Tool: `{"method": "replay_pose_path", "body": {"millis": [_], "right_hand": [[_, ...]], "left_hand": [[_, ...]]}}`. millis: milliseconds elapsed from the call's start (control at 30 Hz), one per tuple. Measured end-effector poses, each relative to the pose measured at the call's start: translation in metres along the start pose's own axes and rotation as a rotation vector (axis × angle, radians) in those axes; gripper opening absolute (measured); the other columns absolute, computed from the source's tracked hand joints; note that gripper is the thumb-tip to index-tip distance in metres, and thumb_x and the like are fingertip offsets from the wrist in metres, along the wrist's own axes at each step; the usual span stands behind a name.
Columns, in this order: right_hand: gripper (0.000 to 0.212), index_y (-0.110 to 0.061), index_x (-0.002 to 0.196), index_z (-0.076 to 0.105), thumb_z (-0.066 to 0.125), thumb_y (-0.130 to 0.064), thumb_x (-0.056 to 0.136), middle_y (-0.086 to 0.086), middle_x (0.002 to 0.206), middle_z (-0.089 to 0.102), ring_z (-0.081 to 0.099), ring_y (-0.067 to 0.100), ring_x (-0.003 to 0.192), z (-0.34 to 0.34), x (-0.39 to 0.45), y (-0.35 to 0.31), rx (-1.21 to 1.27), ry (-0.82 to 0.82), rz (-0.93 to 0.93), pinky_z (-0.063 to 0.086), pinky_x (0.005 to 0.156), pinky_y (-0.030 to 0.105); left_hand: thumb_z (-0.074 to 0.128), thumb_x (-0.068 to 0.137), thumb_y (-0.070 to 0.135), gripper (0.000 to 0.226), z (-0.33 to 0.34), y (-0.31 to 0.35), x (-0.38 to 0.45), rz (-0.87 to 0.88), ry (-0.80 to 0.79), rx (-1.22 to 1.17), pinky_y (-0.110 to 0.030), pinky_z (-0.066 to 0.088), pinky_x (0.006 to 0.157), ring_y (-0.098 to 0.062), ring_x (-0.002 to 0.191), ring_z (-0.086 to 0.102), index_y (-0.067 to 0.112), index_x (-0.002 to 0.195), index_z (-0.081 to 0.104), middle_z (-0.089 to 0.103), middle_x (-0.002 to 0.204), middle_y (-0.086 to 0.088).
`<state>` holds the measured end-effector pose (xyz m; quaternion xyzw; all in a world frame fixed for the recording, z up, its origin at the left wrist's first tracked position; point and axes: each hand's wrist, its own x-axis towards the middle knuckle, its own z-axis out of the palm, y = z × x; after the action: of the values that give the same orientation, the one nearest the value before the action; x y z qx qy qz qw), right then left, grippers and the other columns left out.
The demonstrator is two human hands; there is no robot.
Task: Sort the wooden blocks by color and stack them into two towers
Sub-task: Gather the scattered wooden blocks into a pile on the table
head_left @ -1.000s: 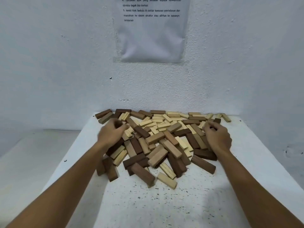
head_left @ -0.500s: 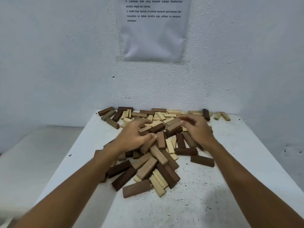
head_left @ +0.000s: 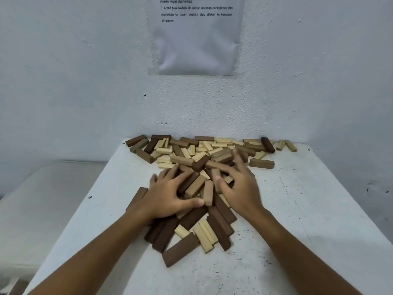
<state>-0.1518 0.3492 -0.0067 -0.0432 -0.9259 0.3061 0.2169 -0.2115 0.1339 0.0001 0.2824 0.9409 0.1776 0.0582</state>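
A jumbled heap of wooden blocks (head_left: 197,165) in dark brown, mid brown and pale cream lies on the white table (head_left: 297,209), spreading from the back wall toward me. My left hand (head_left: 168,194) lies palm down on the heap's near middle with fingers spread over several blocks. My right hand (head_left: 240,186) rests beside it on the right, fingers spread and reaching into the pile, slightly blurred. Neither hand grips a single block. A loose mid-brown block (head_left: 261,163) lies apart at the right.
A white rough wall stands right behind the pile, with a printed paper sheet (head_left: 197,35) taped to it. Bare table surface lies in front and to the right. A lower pale surface (head_left: 42,199) sits left of the table's edge.
Both hands have swept from the pile's outer sides inward and toward me, pushing blocks together into a narrower heap; they now sit close to each other in the middle.
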Motion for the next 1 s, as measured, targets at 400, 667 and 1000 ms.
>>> {"method": "replay_pose_path", "body": {"millis": [400,667,1000], "right_hand": [[0.024,-0.010,0.099,0.072,0.059,0.005,0.087,0.002,0.095,0.068,0.058,0.000,0.079,-0.037,0.067,0.022,0.351,0.167,0.079,0.043,0.070,0.011],[0.098,-0.023,0.145,0.040,0.034,-0.078,0.064,0.018,0.148,0.038,0.025,0.039,0.139,-0.078,0.111,0.146,-0.229,-0.010,0.630,0.021,0.114,0.053],[0.048,-0.015,0.120,0.066,0.051,-0.050,0.091,0.014,0.122,0.065,0.053,0.035,0.118,-0.043,0.110,0.149,-0.150,0.108,0.445,0.032,0.108,0.050]], "left_hand": [[0.066,0.071,0.050,0.044,-0.043,-0.025,0.042,0.064,0.455,-0.443,-0.025,0.048,0.085,0.007,0.092,0.060,0.027,0.108,0.070,0.068,0.099,0.016],[0.038,0.051,0.091,0.113,-0.047,-0.131,0.082,-0.524,0.348,-0.117,-0.063,0.012,0.110,-0.039,0.142,0.020,0.030,0.146,0.035,0.031,0.152,-0.015],[0.021,0.054,0.096,0.107,-0.026,-0.124,0.091,-0.375,0.334,0.006,-0.052,0.015,0.112,-0.030,0.136,0.027,0.039,0.142,0.040,0.039,0.139,-0.017]]}}
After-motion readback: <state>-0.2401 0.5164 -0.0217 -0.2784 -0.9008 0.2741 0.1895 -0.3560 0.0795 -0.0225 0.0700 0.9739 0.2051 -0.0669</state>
